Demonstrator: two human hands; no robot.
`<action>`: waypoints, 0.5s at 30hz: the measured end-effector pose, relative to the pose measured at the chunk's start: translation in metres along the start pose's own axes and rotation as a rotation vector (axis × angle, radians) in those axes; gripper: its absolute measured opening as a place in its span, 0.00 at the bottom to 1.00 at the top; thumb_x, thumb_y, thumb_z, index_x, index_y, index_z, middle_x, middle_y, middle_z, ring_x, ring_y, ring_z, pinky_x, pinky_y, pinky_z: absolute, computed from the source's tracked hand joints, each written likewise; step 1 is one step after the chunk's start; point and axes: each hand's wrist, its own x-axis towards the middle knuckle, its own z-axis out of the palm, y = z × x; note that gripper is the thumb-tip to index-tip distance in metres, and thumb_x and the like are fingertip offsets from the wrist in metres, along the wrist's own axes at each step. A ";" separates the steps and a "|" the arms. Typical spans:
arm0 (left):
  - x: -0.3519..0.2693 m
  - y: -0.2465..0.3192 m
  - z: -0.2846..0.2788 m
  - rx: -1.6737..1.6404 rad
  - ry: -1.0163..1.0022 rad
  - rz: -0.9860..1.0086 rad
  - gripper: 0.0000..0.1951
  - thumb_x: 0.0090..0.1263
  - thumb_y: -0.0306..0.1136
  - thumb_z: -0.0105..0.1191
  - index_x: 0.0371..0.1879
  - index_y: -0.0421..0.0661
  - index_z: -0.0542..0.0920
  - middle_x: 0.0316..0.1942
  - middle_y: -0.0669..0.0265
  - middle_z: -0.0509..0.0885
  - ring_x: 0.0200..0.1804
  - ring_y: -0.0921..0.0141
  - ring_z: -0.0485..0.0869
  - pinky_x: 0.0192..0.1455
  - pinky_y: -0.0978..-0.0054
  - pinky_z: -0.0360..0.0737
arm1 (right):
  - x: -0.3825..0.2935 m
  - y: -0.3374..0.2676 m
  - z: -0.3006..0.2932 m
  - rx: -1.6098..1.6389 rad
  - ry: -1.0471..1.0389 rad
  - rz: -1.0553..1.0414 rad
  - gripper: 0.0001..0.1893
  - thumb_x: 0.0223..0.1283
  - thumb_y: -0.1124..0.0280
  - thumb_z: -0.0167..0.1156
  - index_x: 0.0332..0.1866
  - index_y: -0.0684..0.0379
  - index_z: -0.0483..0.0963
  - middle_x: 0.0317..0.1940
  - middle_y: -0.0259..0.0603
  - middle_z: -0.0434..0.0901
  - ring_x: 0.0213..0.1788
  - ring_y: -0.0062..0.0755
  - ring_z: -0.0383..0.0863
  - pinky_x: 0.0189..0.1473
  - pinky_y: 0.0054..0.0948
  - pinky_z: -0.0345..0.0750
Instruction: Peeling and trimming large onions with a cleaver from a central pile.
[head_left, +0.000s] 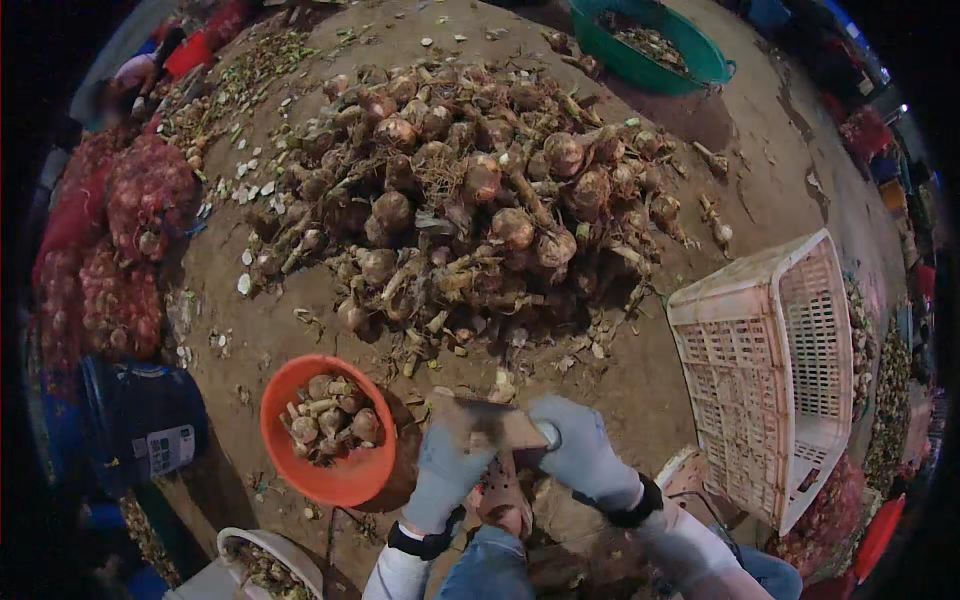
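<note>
My left hand (454, 461), in a grey glove, is closed around a brownish garlic bulb (444, 405), mostly hidden by the fingers and blurred. My right hand (581, 442), gloved too, grips the handle of a broad-bladed knife (517, 429). The blade points left and meets the left hand's fingers or the bulb; blur hides which. Left of my hands an orange plastic basin (352, 484) holds several bulbs with short cut stems. Ahead lies a large heap of soil-covered garlic bulbs (480, 180) with dry stems and roots.
A white plastic crate (731, 360) lies on its side at right. A white bucket (225, 536) of trimmings stands at lower left, near a dark blue container (142, 412). Red mesh sacks (150, 195) line the left. A green tub (637, 71) stands beyond; another person (135, 75) is at upper left.
</note>
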 end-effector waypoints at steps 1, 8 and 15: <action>-0.001 -0.003 -0.002 0.150 0.105 0.126 0.17 0.53 0.33 0.56 0.43 0.42 0.75 0.42 0.54 0.76 0.49 0.57 0.73 0.49 0.63 0.70 | -0.005 0.006 -0.004 -0.121 -0.076 -0.017 0.12 0.49 0.67 0.61 0.38 0.60 0.72 0.31 0.50 0.77 0.36 0.48 0.79 0.36 0.34 0.74; -0.031 -0.019 -0.060 0.844 0.769 0.298 0.19 0.54 0.35 0.57 0.45 0.45 0.76 0.44 0.54 0.75 0.47 0.55 0.73 0.50 0.60 0.68 | -0.033 0.084 0.010 -0.291 -0.457 0.488 0.19 0.50 0.54 0.56 0.40 0.59 0.73 0.32 0.50 0.77 0.37 0.46 0.79 0.39 0.34 0.75; 0.131 -0.022 -0.099 0.410 0.487 0.026 0.27 0.61 0.45 0.53 0.57 0.44 0.68 0.53 0.55 0.73 0.56 0.56 0.70 0.57 0.60 0.67 | -0.027 0.088 0.022 0.014 -0.171 0.485 0.15 0.51 0.59 0.61 0.35 0.60 0.71 0.22 0.36 0.71 0.25 0.27 0.70 0.31 0.27 0.70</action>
